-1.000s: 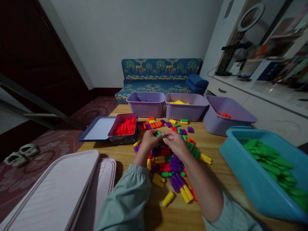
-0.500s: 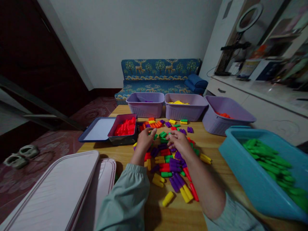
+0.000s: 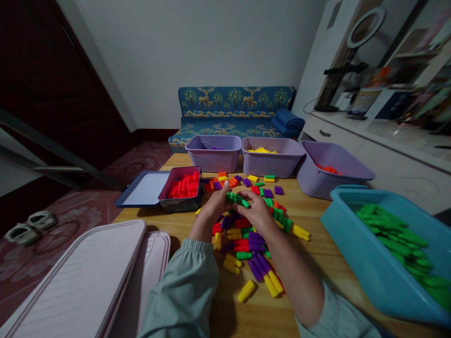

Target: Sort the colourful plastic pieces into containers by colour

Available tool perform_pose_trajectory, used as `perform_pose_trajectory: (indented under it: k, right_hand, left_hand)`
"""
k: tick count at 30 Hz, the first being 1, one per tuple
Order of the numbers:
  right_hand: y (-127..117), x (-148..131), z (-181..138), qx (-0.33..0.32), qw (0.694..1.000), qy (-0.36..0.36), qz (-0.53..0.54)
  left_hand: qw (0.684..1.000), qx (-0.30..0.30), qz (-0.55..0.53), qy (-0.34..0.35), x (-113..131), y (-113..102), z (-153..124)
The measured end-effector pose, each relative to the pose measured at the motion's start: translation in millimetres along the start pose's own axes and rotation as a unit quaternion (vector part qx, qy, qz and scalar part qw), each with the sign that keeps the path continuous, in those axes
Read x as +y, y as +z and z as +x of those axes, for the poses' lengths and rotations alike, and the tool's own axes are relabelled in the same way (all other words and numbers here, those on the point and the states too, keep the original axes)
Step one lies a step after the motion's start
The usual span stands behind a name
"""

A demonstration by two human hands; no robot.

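Note:
A heap of small plastic pegs in purple, yellow, red, green and orange lies on the wooden table. Over the heap's far side, my left hand and my right hand meet, both closed on a cluster of green pegs held between their fingertips. A blue tub with many green pegs stands at the right. A dark tin holding red pegs sits to the left of the heap, its lid open beside it.
Three lilac baskets stand along the far edge: one at the left, one with yellow pegs, one with orange-red pegs. A pink lidded case fills the near left. A patterned sofa stands behind the table.
Both hands spread over the heap half a second ago, then closed together again and lifted a cluster of green pegs slightly above the pile.

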State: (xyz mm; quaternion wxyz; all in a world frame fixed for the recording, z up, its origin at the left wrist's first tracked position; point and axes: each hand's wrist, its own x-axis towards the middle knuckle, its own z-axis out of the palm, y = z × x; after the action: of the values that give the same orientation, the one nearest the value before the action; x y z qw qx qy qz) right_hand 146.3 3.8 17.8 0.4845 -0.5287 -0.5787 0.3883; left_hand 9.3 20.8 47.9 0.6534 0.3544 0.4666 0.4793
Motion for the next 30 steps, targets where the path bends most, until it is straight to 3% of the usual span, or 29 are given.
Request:
perform_pose_trajectory:
  k: [3,6,9,15,19,23,27,30]
  right_hand:
    - [-2.9,3.1,1.5,0.031,0.997,-0.031,-0.07]
    - [-4.7,-0.6,-0.1,0.028,0.999,0.023,-0.037]
    - [-4.3,-6.5,-2.8,0.02,0.997,0.066,0.016]
    - [-4.2,-8.8,-4.5,0.012,0.993,0.077,0.09]
    - [-2.9,-9.6,-4.9,0.037,0.983,0.096,0.151]
    - [-5.1,-19.0,-4.5,0.095,0.95,0.135,0.266]
    - [-16.7,-35.5,-1.7,0.154,0.891,0.191,0.382]
    - [-31.3,-44.8,2.1,0.186,0.86,0.175,0.441]
  left_hand:
    - [0.997,-0.066,0.025,-0.007,-1.0,0.3,-2.1]
    - [0.989,-0.132,0.065,0.002,-1.1,-0.3,-3.1]
    - [0.988,-0.106,0.115,0.011,-0.3,-0.4,-3.3]
    - [0.971,-0.053,0.231,0.035,0.1,4.2,-4.2]
    - [0.961,-0.061,0.268,0.042,-2.1,4.4,-3.7]
    - [0.945,-0.04,0.311,0.092,-4.1,-0.4,-1.0]
    - [0.931,-0.002,0.341,0.132,-4.7,-3.3,0.8]
    - [0.934,0.003,0.333,0.129,-4.9,-3.4,1.2]
